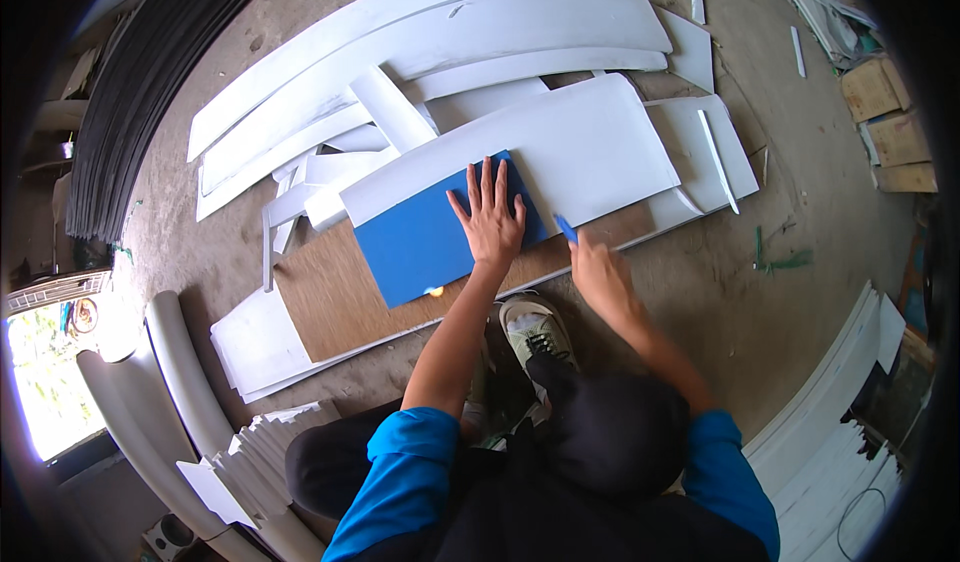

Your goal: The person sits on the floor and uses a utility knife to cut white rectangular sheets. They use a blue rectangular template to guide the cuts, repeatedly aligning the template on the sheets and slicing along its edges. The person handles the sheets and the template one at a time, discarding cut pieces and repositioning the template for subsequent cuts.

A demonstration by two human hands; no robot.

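Note:
My left hand (493, 224) lies flat with fingers spread on a blue rectangular board (415, 242), pressing on its right half. That board rests at a slant, partly over a white sheet (580, 142) and partly over a brown wood-grain board (325, 297). My right hand (600, 274) is closed around a slim blue tool (566, 229), just right of the blue board's right edge. The tool points up and left; its exact kind is too small to tell. A small yellow-white spot shows on the blue board's near edge.
Long white panels (430, 42) and offcuts lie beyond the work. A white strip (717, 162) is at the right. Black stacked sheets (150, 92) stand far left, pale rolled sheets (185, 362) near left. Cardboard boxes (895, 127) sit far right, more white panels (830, 442) near right.

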